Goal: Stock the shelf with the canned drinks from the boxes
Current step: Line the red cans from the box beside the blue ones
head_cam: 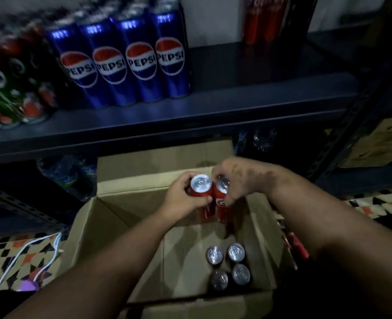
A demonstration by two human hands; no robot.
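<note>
Dark shelf: 4 blue Pepsi cans upright in row, green cans at left, red cans at back right.

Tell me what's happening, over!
Left hand grips one red can, right hand another, above the box. Four cans left inside. Shelf space free beside Pepsi cans.

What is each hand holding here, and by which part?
The left hand grips one slim red drink can around its upper body; the right hand pinches a second red can near its top rim.
</note>
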